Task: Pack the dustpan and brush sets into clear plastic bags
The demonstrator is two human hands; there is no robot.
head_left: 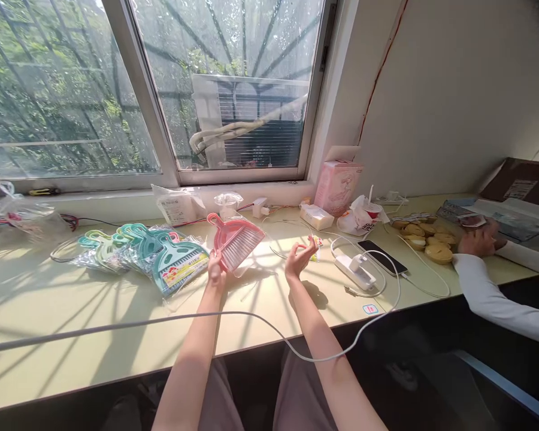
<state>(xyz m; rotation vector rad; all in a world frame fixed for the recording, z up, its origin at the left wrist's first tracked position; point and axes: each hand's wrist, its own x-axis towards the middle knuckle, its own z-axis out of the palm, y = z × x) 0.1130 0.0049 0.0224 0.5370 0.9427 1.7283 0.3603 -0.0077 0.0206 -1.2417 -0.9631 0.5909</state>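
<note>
My left hand (pixel 215 270) is closed on the lower edge of a pink mini dustpan and brush set (pixel 235 239), held tilted above the pale green table (pixel 72 311). My right hand (pixel 299 258) is raised beside it, fingers pinched on a small colourful label card (pixel 315 245). A clear plastic wrapper (pixel 247 272) hangs below the pink set. To the left lies a fanned row of packed teal and green dustpan sets (pixel 155 254).
A white cable (pixel 296 350) runs across my forearms. A white charger (pixel 357 269) and a black phone (pixel 381 256) lie to the right. Another person's hand (pixel 478 240) and white sleeve rest by yellow round items (pixel 424 239). A pink carton (pixel 336 187) stands by the window.
</note>
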